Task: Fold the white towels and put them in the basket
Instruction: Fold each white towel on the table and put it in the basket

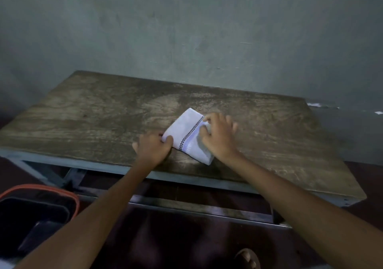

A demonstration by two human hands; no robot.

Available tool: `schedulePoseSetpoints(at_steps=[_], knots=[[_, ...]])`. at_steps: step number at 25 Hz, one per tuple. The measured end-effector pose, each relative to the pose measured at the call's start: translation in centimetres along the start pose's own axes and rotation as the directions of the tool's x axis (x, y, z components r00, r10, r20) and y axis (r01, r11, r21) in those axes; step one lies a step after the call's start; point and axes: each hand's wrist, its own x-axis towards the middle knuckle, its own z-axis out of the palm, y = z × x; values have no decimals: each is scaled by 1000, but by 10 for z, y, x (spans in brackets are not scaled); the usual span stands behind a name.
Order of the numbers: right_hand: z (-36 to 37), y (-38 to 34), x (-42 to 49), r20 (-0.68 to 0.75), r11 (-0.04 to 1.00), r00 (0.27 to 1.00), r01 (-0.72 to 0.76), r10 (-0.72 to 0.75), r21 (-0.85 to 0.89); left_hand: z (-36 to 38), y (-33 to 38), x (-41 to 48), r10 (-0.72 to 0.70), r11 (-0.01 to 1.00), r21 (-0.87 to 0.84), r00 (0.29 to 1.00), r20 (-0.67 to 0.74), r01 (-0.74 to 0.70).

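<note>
Both forearms [116, 206] bare to the frame edge; left hand [154, 147] and right hand [217, 137] likewise bare. Toes of one foot [247, 259] show; footwear unclear.

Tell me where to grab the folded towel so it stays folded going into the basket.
Pinch the towel at its opposite ends, where the left hand and right hand hold it: it lies flat and layered, so clamping all layers from both sides should keep the fold.
</note>
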Motion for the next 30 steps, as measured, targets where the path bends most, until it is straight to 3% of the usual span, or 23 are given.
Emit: schedulePoseSetpoints(at_steps=[3, 6, 8, 10, 11, 16, 20, 23, 26, 30], knots=[[30, -17, 19, 385, 956, 920, 173, -70, -238, -6, -13, -17, 106, 978, -187, 991, 79, -89], [38, -8, 21, 473, 939, 860, 301, -191, -169, -5, -3, -40, 155, 944, -301, 987, 44, -135], [34, 2, 20, 414, 937, 851, 348, -324, 18, -1, 11, -49, 66, 855, -515, 973, 220, 58], [28, 7, 19, 404, 941, 850, 310, -337, 132, 2, 21, -57, 15, 690, -648, 889, 458, 322], [26, 9, 19, 433, 950, 846, 289, -310, 114, 4, 21, -61, 12, 659, -654, 864, 503, 372], [23, 18, 15, 546, 915, 822, 334, -164, -228, 17, 11, -84, 10, 628, -719, 921, 390, 297], [27, 11, 15, 528, 927, 841, 283, -116, -246, 18, 11, -96, -40, 654, -712, 952, 305, 255], [26, 2, 24, 479, 886, 856, 364, -196, -288, 12, 16, -90, 1, 600, -737, 921, 390, 312], [34, -4, 29, 591, 906, 802, 315, -93, -284, 12, 13, -87, -7, 568, -737, 898, 439, 365], [40, -7, 34, 636, 919, 770, 280, -42, -278, 6, 1, -90, -163, 698, -670, 967, 197, 254]])
